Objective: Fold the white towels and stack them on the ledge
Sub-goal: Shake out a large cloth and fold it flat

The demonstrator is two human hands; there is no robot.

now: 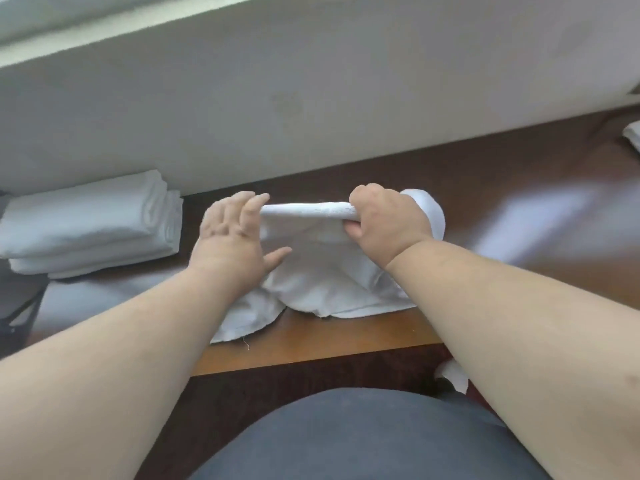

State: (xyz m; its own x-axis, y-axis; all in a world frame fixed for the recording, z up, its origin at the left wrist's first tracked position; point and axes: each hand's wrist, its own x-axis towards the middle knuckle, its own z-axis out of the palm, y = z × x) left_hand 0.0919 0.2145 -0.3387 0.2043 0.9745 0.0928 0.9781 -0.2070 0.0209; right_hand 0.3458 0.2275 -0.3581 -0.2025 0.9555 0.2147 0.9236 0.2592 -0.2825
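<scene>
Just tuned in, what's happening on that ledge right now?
A person is partway through folding a white towel on the brown ledge. The right hand grips its raised, bunched edge, while the left hand lies open against the other end. A stack of folded towels already sits to the left by the wall.

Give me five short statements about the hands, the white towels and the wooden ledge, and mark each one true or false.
1. The right hand grips the bunched edge of the white cloth towel. True.
2. The left hand is clenched into a fist. False: its fingers are straight.
3. A stack of folded white towels lies left of the hands. True.
4. The folded stack lies on the floor. False: it lies on the brown wooden ledge.
5. The towel being handled is already neatly folded. False: it is rumpled.
</scene>
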